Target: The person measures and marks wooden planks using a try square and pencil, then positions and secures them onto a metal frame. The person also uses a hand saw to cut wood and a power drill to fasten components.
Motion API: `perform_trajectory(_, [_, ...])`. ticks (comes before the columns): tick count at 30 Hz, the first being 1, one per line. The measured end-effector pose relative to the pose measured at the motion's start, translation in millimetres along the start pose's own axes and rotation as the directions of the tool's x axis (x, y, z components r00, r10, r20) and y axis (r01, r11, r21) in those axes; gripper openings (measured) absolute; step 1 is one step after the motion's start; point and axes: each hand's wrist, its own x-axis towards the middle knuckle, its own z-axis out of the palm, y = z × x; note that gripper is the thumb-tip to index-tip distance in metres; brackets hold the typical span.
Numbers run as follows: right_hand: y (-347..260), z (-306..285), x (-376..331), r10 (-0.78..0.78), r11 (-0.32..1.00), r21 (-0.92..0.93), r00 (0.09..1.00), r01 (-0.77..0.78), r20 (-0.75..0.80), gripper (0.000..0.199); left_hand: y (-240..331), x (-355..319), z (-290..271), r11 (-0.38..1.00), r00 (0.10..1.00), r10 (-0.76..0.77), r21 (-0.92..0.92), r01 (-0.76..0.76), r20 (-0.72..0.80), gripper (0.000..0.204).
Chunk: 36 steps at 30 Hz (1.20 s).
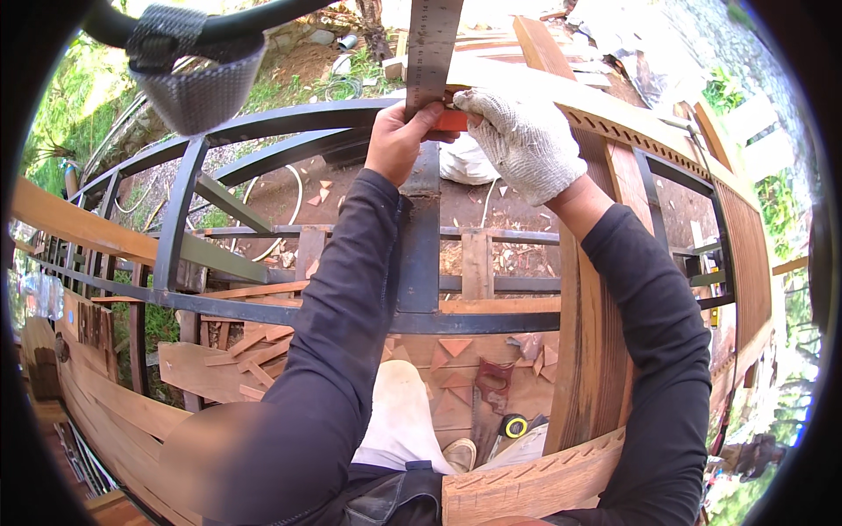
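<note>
The person's bare left hand point(399, 140) pinches the lower end of a steel ruler point(431, 48) between thumb and fingers, its grip clenched on the blade where it meets the dark metal frame point(263, 123). The ruler's long axis runs straight up and away from that hand, toward the top edge of the view, with nearly all its length lying above the grip. Just right of it, touching or nearly so, a small orange-red marker point(449, 121) lies crosswise, pointing at the ruler's edge. The gloved right hand point(522, 140), in a white knit glove, is closed around the marker's other end and rests against the curved wooden plank point(605, 114). Both hands sit side by side on the frame's central upright; the left is the nearer to the ruler, the right to the marker. Counted: one ruler, one marker, two hands, one glove. On the floor below lie wood offcuts, a handsaw point(491, 386) and a yellow tape measure point(515, 427).
</note>
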Motion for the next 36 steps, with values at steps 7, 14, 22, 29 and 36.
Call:
perform_trajectory(7, [-2.8, -2.1, 4.0, 0.003, 0.998, -0.058, 0.999, -0.005, -0.035, 0.03, -1.8, 1.1, -2.1, 0.999, 1.0, -0.007, 0.052, 0.007, 0.015, 0.025])
perform_trajectory(14, [-1.7, -8.0, 8.4, 0.026, 1.0, -0.002, 0.989, -0.026, -0.146, 0.022, -1.8, 1.4, 0.0, 1.0, 1.0, 0.005, 0.029, -0.005, 0.003, 0.025])
perform_trajectory(22, [-4.8, -14.0, 11.3, -0.017, 0.999, 0.035, 0.992, 0.022, -0.125, 0.012, -2.7, 1.3, 0.9, 1.0, 1.0, 0.004, -0.004, -0.004, -0.019, 0.025])
perform_trajectory(29, [-4.6, -4.6, 9.6, -0.048, 0.996, -0.073, 0.998, 0.046, -0.036, 0.025, -1.7, 1.3, 3.1, 1.0, 1.0, 0.009, 0.006, -0.009, -0.019, 0.025])
perform_trajectory(36, [1.8, -13.1, 13.2, 0.261, 0.942, 0.286, 0.917, -0.174, -0.301, 0.017, -1.3, 2.2, 1.1, 1.0, 1.0, 0.005, 0.006, -0.005, -0.011, 0.025])
